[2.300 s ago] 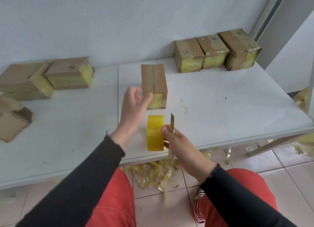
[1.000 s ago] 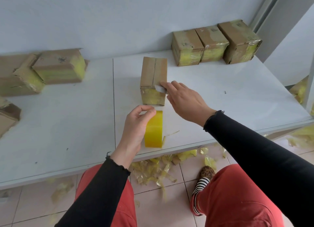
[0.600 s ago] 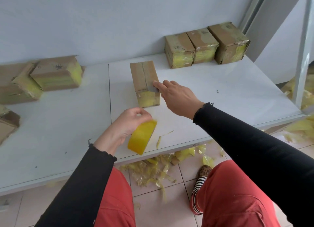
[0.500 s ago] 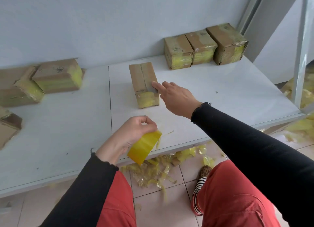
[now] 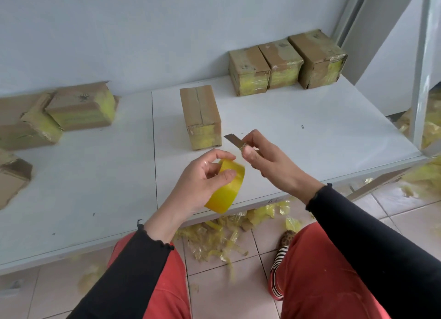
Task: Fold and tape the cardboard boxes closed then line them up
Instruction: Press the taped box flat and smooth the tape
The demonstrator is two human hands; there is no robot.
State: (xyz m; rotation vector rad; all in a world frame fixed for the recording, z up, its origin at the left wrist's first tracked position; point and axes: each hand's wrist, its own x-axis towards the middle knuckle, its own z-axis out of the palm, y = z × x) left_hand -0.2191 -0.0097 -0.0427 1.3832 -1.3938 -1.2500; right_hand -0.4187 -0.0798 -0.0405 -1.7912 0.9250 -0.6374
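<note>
A cardboard box (image 5: 200, 114) with folded top flaps and a yellow-taped front stands in the middle of the white table (image 5: 298, 137). Just in front of it, my left hand (image 5: 202, 182) grips a roll of yellow tape (image 5: 226, 187) lifted above the table's front edge. My right hand (image 5: 267, 159) pinches a cutter blade (image 5: 235, 141) whose tip points left toward the box's lower right corner. Three taped boxes (image 5: 284, 63) stand in a row at the back right against the wall.
Several more cardboard boxes (image 5: 78, 106) lie loosely at the left, some tilted or open. Yellow tape scraps (image 5: 214, 237) litter the tiled floor under the table edge. A metal post (image 5: 424, 63) rises at the right end of the table.
My right hand has left the box's right side and come back toward me, now holding the cutter blade. My left hand has lifted the tape roll and tilted it.
</note>
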